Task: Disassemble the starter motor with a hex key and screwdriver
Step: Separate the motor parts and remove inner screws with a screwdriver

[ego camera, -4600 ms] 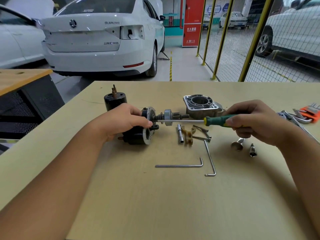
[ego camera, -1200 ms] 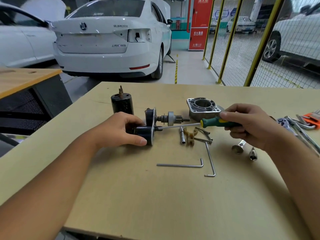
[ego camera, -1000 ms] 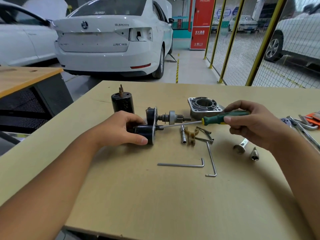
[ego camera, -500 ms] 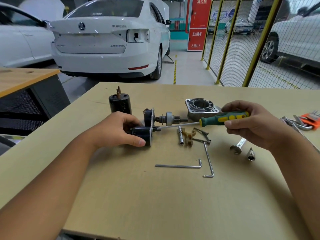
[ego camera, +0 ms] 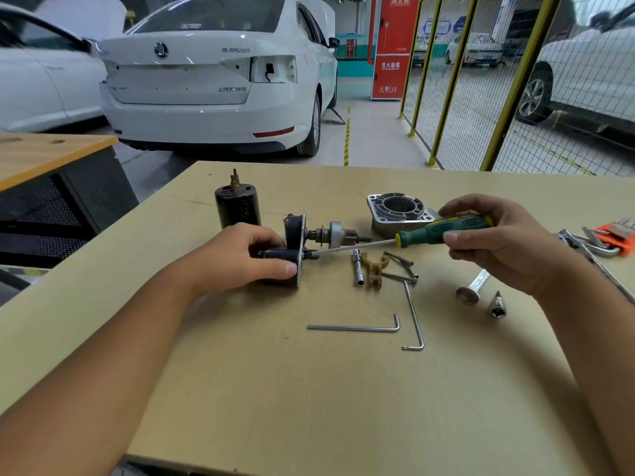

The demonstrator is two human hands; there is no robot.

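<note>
The starter motor part (ego camera: 294,235), a black body with a metal flange and a geared shaft pointing right, lies on the wooden table (ego camera: 309,389). My left hand (ego camera: 240,259) grips its black cylinder from the left, thumb against the flange. My right hand (ego camera: 498,242) holds the green-handled screwdriver (ego camera: 436,231); its shaft runs left and its tip sits at the flange's lower edge. Two hex keys (ego camera: 378,327) lie in front.
A black motor housing (ego camera: 237,207) stands upright behind my left hand. An aluminium nose housing (ego camera: 398,211) sits by the screwdriver handle. Bolts, a socket and a tan fork (ego camera: 374,269) lie mid-table, two sockets (ego camera: 481,293) and an orange hex key set (ego camera: 615,235) on the right.
Over the last seconds the motor part was turned under my left hand and the screwdriver tip moved to the flange's lower edge. In the last half second hardly anything has moved.
</note>
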